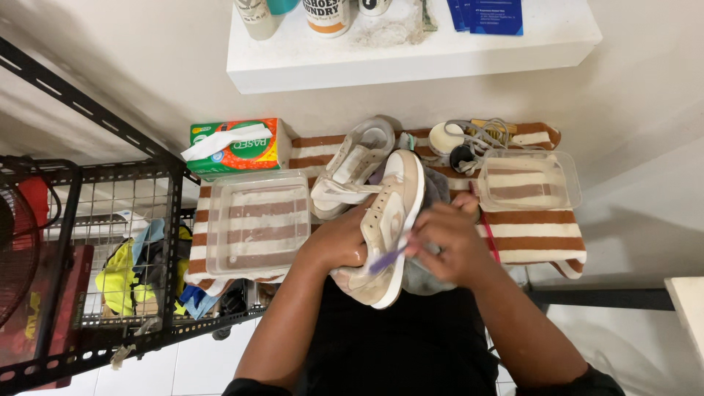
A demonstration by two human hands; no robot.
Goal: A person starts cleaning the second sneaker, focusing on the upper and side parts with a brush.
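Note:
My left hand [339,240] grips a beige and white sneaker [387,220] from its left side, holding it over my lap with the toe pointing away. Against the shoe's side my right hand [447,242] holds a small brush with a purple handle [386,259]. A grey cloth [433,187] lies under and behind the shoe. The second sneaker [352,165] rests on the brown and white striped towel [539,233], just beyond the held one.
Two clear plastic tubs stand on the towel: a big one [257,221] at left, a smaller one [529,180] at right. A green tissue box [236,147], loose laces [484,136], a white shelf with bottles [411,51] and a black wire rack [110,242] surround them.

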